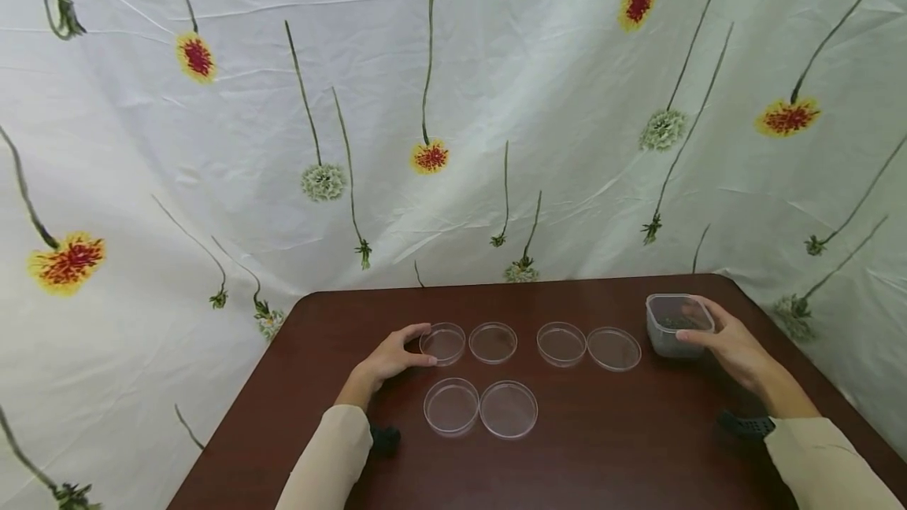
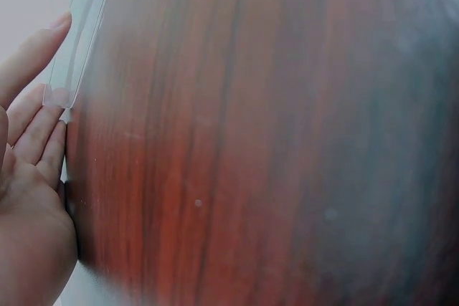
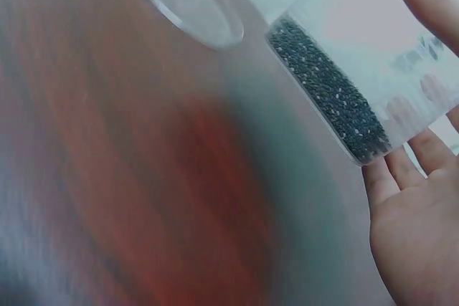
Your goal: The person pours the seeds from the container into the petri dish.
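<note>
At the left end of the back row, my left hand [image 1: 388, 358] holds a clear petri dish [image 1: 443, 345] by its side, thumb in front and fingers behind. The left wrist view catches the dish wall [image 2: 80, 34] edge-on between thumb and fingers. On the right, my right hand [image 1: 738, 349] grips a clear square plastic container [image 1: 673, 343] around its right side. Small dark seeds [image 3: 326, 87] fill the lower part of it, seen through the wall in the right wrist view. The container stands near the table's back right.
Beside the held dish is a second petri dish [image 1: 493, 343]. Another pair, one dish [image 1: 561, 344] and its neighbour [image 1: 614, 349], lies toward the container. Nearer to me sit a front dish [image 1: 451, 406] and one more [image 1: 509, 409]. The brown table [image 1: 609, 447] meets a flowered cloth [image 1: 453, 227] behind.
</note>
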`<state>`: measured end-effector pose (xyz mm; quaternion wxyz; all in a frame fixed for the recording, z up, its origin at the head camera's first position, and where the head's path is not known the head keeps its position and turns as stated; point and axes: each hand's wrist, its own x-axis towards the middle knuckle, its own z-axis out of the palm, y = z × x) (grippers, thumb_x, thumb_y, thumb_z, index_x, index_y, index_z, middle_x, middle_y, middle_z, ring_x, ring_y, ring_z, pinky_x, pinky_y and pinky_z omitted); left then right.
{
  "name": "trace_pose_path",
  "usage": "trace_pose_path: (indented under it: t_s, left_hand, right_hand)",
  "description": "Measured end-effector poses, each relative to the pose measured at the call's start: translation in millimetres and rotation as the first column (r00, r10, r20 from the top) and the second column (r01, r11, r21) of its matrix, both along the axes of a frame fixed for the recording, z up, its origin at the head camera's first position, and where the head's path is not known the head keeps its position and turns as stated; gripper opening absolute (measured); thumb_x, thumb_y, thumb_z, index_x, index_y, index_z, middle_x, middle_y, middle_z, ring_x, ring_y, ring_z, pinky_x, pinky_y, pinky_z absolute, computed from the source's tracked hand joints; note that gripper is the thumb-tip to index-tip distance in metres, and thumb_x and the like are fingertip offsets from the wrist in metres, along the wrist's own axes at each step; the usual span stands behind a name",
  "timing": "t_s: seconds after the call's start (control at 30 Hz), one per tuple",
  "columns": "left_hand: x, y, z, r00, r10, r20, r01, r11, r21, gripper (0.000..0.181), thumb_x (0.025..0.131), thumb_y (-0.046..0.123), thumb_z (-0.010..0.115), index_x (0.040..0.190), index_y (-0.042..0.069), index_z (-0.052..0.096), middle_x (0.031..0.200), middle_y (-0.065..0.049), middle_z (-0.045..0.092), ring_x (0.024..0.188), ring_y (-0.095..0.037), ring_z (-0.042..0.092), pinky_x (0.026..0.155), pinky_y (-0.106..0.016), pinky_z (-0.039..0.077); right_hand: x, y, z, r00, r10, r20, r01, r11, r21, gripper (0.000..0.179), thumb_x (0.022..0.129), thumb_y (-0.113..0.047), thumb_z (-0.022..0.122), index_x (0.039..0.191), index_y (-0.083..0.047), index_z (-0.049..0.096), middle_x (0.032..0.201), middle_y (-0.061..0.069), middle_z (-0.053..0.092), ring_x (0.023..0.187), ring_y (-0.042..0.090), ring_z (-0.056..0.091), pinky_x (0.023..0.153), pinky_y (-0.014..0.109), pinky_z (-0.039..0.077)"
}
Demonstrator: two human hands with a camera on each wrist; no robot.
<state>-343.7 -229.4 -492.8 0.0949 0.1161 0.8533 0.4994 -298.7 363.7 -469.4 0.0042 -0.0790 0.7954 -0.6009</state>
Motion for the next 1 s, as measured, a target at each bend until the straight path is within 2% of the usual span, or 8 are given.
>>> trace_pose_path:
  t_s: [0.3,0.43,0.5,0.57,0.7,0.77,1.0]
  left_hand:
    - [-1.1,1.0,1.0,1.000,-0.007,-0.007,0.007,1.000,0.004,0.076,0.087,0.019,0.087,0.152,0.004,0.050,0.154,-0.015,0.049,0.148,-0.040,0.032,0.117,-0.061,0.024]
    - [1.3,1.6,3.0,1.000,0.001,-0.011,-0.001,1.000,0.011,0.075,0.087,0.016,0.086,0.151,0.002,0.050,0.153,-0.016,0.050,0.148,-0.040,0.032,0.117,-0.062,0.024]
    - [1.9,1.9,2.4,1.000,0.009,-0.012,-0.009,1.000,0.009,0.075,0.087,0.016,0.086,0.151,0.003,0.051,0.153,-0.016,0.051,0.147,-0.040,0.033,0.117,-0.062,0.025]
    - [1.9,1.5,1.0,1.000,0.014,-0.010,-0.014,1.000,0.008,0.075,0.087,0.017,0.087,0.151,0.004,0.051,0.153,-0.015,0.051,0.147,-0.039,0.033,0.117,-0.062,0.025]
    - [0.8,-0.3,-0.7,1.000,0.023,-0.002,-0.023,1.000,0.009,0.076,0.086,0.020,0.088,0.151,0.006,0.052,0.153,-0.012,0.051,0.148,-0.038,0.033,0.118,-0.060,0.024]
    - [0.9,-1.2,-0.8,1.000,0.025,-0.004,-0.025,1.000,0.006,0.076,0.086,0.019,0.088,0.151,0.006,0.052,0.153,-0.013,0.051,0.148,-0.038,0.032,0.118,-0.060,0.024]
    - [0.3,0.0,-0.9,1.000,0.012,0.003,-0.012,1.000,0.014,0.075,0.087,0.018,0.087,0.152,0.005,0.051,0.153,-0.013,0.050,0.148,-0.038,0.033,0.118,-0.059,0.025]
  right_hand:
    - [-11.5,-31.4,20.3,0.997,-0.008,-0.075,0.009,1.000,0.014,0.085,0.098,-0.013,0.074,0.161,0.004,0.019,0.155,0.033,0.032,0.121,0.007,0.046,0.085,0.017,0.045]
    - [-16.9,-47.0,25.0,0.998,0.005,-0.060,-0.003,1.000,0.026,0.086,0.096,-0.013,0.077,0.160,0.004,0.022,0.154,0.032,0.034,0.111,0.005,0.053,0.084,0.019,0.048]
    - [-20.2,-55.1,27.9,0.999,0.010,-0.046,-0.008,0.999,0.040,0.088,0.095,-0.014,0.078,0.160,0.003,0.021,0.155,0.031,0.034,0.112,0.012,0.057,0.084,0.021,0.049]
    - [-23.3,-65.4,32.1,0.999,0.021,-0.036,-0.019,0.999,0.047,0.092,0.094,-0.014,0.079,0.161,0.003,0.019,0.156,0.031,0.033,0.118,0.023,0.058,0.090,0.029,0.049]
    - [-28.3,-86.1,39.1,0.999,0.034,-0.039,-0.031,0.996,0.083,0.098,0.092,-0.018,0.081,0.162,0.004,0.016,0.159,0.032,0.027,0.138,0.045,0.039,0.103,0.052,0.043]
    - [-30.7,-95.0,41.1,0.998,0.038,-0.045,-0.034,0.996,0.087,0.099,0.091,-0.018,0.082,0.162,0.004,0.017,0.159,0.032,0.027,0.143,0.047,0.031,0.105,0.059,0.039]
    - [-33.6,-117.3,50.6,0.997,0.048,-0.068,-0.038,0.989,0.141,0.102,0.089,-0.022,0.084,0.162,0.004,0.018,0.161,0.032,0.025,0.148,0.049,0.021,0.109,0.066,0.033]
